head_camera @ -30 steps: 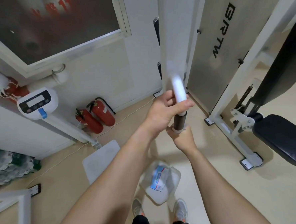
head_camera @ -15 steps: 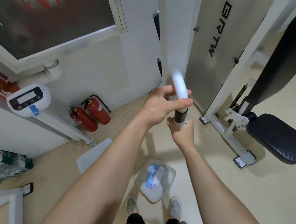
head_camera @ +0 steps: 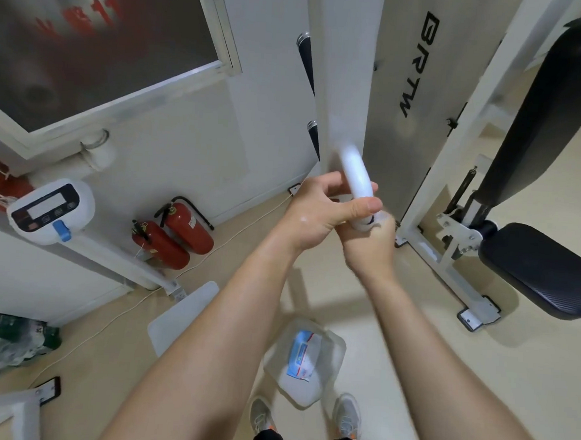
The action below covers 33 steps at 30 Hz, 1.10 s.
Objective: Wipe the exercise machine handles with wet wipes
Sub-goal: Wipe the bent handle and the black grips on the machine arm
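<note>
I am gripping the handle (head_camera: 356,176) with both hands, out in front of me. My left hand (head_camera: 320,215) is wrapping round its white bar, with the thumb lying across the front. My right hand (head_camera: 370,248) is closing round the lower end just beneath, and the two hands are touching. A bit of white is showing at the top of my right fist, and I cannot tell whether it is a wipe. The handle is showing blurred against the machine's grey panel (head_camera: 412,159).

Below my arms, a clear tub (head_camera: 333,351) holding a blue-and-white pack (head_camera: 303,356) is sitting on the beige floor (head_camera: 528,370), just ahead of my shoes (head_camera: 346,417). Two red fire extinguishers (head_camera: 176,236) are lying at the foot of the white wall, near a scale (head_camera: 49,212). A black bench seat (head_camera: 544,269) is standing off to my right.
</note>
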Tool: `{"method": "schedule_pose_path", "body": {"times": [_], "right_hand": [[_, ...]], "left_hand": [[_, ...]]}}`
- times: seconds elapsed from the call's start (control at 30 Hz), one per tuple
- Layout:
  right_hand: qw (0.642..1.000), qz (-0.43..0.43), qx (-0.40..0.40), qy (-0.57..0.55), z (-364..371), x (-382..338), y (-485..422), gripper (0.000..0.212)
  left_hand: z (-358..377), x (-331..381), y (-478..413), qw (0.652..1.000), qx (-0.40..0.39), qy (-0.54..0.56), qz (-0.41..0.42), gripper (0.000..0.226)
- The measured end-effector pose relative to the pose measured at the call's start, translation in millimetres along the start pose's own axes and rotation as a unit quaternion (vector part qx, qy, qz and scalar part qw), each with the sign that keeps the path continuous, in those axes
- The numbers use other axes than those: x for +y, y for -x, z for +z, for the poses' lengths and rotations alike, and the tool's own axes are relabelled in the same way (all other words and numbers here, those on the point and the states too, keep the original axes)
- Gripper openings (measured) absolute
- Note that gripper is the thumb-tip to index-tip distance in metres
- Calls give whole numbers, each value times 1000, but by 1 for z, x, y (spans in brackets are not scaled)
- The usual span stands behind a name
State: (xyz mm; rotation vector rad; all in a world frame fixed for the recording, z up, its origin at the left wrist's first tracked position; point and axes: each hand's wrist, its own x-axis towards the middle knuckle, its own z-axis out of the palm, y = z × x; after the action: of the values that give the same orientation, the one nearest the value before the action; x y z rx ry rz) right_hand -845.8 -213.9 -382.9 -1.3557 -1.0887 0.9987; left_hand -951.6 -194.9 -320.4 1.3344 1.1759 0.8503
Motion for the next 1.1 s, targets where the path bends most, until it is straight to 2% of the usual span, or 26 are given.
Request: {"method": "schedule_pose_path", "body": {"times": [0.07,0.1,0.13,0.17,0.23,0.3,0.33,0.4,0.5,0.57,0.63,0.73,0.8,0.87,0.93,1.0,1.03,1.1], "right_hand": [[987,15,152,59,16,26,10,25],[981,52,176,66,20,40,13,27],[981,89,165,52,20,55,15,29],[985,117,122,34,16,66,15,32],[988,139,-32,58,-1,77,6,38],[953,154,-219,145,-17,71,-8,37],[928,158,-285,178,-22,65,-14,36],[908,150,-337,200,-28,51,-19,35],[944,135,-278,114,-27,22,-12,31],[974,94,-206,21,-22,0,-3,28],[993,48,-102,-23,-11,-15,2,20],[996,9,78,-38,11,-13,11,32],[991,28,127,9,16,13,12,34],[993,101,58,29,8,49,10,38],[982,150,-95,59,-8,70,4,38],[953,151,-224,137,-19,65,-4,39],[941,140,-263,160,-22,55,-8,37],[939,113,-288,152,-25,23,-15,30]], "left_hand": [[0,2,-3,1000,-14,-6,-5,46],[-1,3,-3,1000,-21,-13,-8,46],[-2,3,-3,999,-26,-17,-10,45],[-4,3,-3,999,-29,-17,-10,44],[-10,1,-3,1000,-22,-16,-5,38],[-14,0,0,1000,-23,-19,-4,35],[-15,1,2,999,-22,-23,-2,35],[-15,2,4,999,-17,-31,0,43],[-12,2,2,999,-14,-29,-3,58],[-10,1,1,999,-16,-28,-7,55],[-6,0,-1,1000,-17,-22,-11,48],[-3,-2,-3,1000,-25,-2,-18,40],[-5,0,-4,999,-41,-6,-26,39],[-8,-1,-5,998,-53,-14,-27,38],[-12,-2,-5,998,-57,-13,-26,38],[-15,-2,-2,998,-54,-11,-19,40],[-16,-2,-1,998,-53,-11,-16,43],[-16,0,-1,998,-53,-12,-9,49]]}}
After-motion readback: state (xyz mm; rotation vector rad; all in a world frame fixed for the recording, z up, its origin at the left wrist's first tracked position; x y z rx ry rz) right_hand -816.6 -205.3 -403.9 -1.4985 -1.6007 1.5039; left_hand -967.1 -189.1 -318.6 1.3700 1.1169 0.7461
